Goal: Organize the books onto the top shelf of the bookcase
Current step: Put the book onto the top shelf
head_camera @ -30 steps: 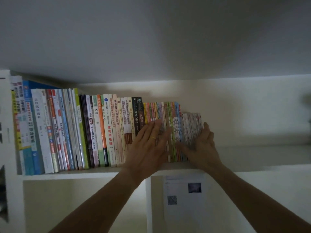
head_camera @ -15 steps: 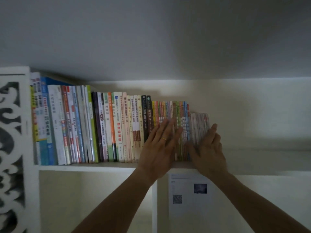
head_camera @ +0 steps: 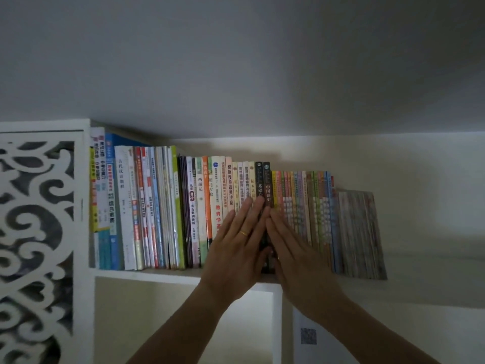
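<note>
A long row of upright books [head_camera: 162, 206] fills the left and middle of the white top shelf [head_camera: 147, 275], tall ones at the left, thin colourful ones toward the right. The last thin books [head_camera: 359, 232] at the right end lean slightly. My left hand [head_camera: 236, 248], wearing a gold ring, lies flat with straight fingers against the spines near two dark books [head_camera: 263, 179]. My right hand [head_camera: 294, 256] is flat beside it, fingers straight on the thin colourful spines. The fingertips of both hands almost meet.
A white carved lattice panel [head_camera: 36, 232] stands at the left end of the bookcase. A vertical divider [head_camera: 277, 324] sits under the shelf, with a sheet bearing a QR code [head_camera: 308, 336] to its right. The shelf to the right of the books is bare; the ceiling is close above.
My right hand has moved left from the end of the row to the middle spines, beside my left hand. The view has shifted left, showing the lattice panel.
</note>
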The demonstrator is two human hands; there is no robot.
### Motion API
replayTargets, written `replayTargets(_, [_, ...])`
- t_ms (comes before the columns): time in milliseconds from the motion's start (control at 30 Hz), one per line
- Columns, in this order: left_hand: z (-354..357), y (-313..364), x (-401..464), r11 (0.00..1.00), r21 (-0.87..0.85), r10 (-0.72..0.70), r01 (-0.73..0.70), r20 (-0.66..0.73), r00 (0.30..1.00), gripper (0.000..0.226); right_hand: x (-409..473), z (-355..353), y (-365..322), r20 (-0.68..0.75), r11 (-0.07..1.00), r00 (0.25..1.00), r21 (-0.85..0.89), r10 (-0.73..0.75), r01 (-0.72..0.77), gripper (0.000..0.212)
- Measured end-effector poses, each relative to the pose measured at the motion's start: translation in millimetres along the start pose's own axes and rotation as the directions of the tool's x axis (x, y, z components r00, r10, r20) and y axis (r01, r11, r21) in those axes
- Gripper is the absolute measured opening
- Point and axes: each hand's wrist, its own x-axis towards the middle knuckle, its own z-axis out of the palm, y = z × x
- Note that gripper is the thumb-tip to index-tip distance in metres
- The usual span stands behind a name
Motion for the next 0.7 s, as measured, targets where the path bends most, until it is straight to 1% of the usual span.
replayTargets(67, [-3.1,-4.9,0.1,0.999,-0.031,0.028,-0.028,-0.005,1.0,0.063,-2.5,4.6,-3.2,-0.015,1.0,1.0,-0.003,0.017,-0.017,0.061])
replayTargets(167, [-10.8,-15.1,-2.3,0.993,-0.084,0.078,-0.08,-0.021,0.997,0.064,3.0,-2.5,-4.1,-0.002,0.998,1.0,0.064,0.026,-0.026,0.067])
replayTargets(200, [-13.4,-19.6,-4.6,0.993,-0.098,0.063,-0.067,-0.038,0.997,0.065,7.9,-5.8,-3.7,0.003,0.997,0.999,0.073,0.037,-0.037,0.067])
replayTargets(300, [-16.2,-35.2,-14.7,0.995,-0.096,-0.044,0.039,-0.052,0.998,0.07,22.2,-10.6,-4.9,0.026,0.997,0.998,0.048,0.063,-0.064,0.076])
replayTargets(367, [-12.3,-44.1,-19.4,0.997,-0.061,-0.05,0.048,-0.025,0.998,0.073,24.3,-8.6,-7.1,0.039,0.997,0.997,0.03,0.067,-0.069,0.083])
replayTargets(433, [-7.8,-48.4,-19.1,0.998,-0.046,-0.045,0.044,-0.008,0.999,0.074,24.1,-5.6,-6.1,0.05,0.998,0.997,0.03,0.055,-0.056,0.085])
replayTargets(567, [-16.3,-48.2,-20.5,0.997,-0.073,-0.033,0.032,-0.014,0.999,0.07,25.5,-13.2,-11.3,0.075,0.996,0.993,-0.016,0.088,-0.087,0.093])
replayTargets(633, [-23.7,-55.4,-28.2,0.995,-0.085,-0.054,0.05,-0.049,0.997,0.067,30.6,-20.4,-21.3,0.076,0.998,0.995,-0.022,0.059,-0.057,0.095])
replayTargets(700, [-26.0,-69.4,-40.8,0.994,-0.043,-0.104,0.102,-0.064,0.992,0.065,37.4,-19.6,-31.0,0.081,0.999,0.997,-0.046,-0.017,0.021,0.094])
